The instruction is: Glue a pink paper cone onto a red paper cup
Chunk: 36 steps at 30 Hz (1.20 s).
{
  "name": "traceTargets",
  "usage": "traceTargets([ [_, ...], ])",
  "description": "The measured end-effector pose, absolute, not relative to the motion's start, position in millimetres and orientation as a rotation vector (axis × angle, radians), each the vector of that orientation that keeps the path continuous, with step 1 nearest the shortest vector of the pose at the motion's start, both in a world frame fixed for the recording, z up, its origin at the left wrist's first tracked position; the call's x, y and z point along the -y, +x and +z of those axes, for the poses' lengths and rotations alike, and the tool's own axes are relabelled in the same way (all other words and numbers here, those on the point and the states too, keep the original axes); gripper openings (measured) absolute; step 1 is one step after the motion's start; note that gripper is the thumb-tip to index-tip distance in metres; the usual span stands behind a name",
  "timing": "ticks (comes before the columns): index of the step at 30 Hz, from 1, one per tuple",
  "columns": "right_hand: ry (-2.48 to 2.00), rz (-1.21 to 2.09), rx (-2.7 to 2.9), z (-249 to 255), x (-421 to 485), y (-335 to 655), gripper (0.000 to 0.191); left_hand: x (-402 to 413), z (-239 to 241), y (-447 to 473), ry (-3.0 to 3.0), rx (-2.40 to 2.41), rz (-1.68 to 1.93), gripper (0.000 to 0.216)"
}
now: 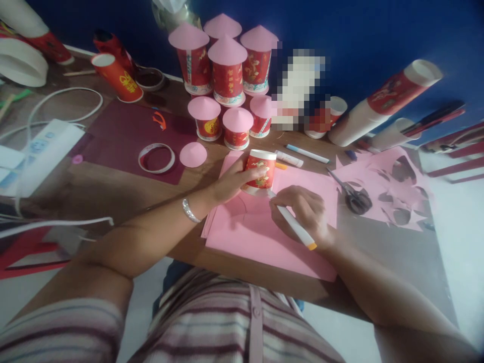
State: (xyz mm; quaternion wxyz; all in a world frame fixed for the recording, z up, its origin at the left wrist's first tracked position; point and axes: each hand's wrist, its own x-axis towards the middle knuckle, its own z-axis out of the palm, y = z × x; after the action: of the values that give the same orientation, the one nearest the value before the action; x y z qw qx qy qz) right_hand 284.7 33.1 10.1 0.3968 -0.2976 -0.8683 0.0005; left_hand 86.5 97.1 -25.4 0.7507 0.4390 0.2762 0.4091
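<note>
My left hand [231, 182] grips a red paper cup [260, 171] that stands upside down on a stack of pink paper sheets [264, 237]. My right hand [306, 212] is closed round a white pen with an orange end [297, 227], its tip at the cup's base on the paper. A drawn curve shows on the pink sheet just left of the cup. A silver bracelet sits on my left wrist.
Several red cups with pink cone lids [227, 70] stand behind. A loose pink cone [192, 154] and a tape ring [156, 158] lie on a maroon sheet. Scissors [353, 196] rest on pink scraps at right. Markers, a glue stick [289, 159], stacked cups and a power strip [45, 151] surround.
</note>
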Motion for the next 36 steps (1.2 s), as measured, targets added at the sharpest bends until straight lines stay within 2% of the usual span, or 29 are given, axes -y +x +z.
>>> traceTargets([
  [10,-0.748,0.010,2.235,12.3,-33.3,285.6,0.021,-97.9,-25.9,86.6,0.969,-0.585,0.903,0.044],
  [36,-0.752,0.012,2.225,11.6,-31.3,284.2,0.022,-97.5,-25.8,86.7,0.972,-0.623,0.898,0.049],
])
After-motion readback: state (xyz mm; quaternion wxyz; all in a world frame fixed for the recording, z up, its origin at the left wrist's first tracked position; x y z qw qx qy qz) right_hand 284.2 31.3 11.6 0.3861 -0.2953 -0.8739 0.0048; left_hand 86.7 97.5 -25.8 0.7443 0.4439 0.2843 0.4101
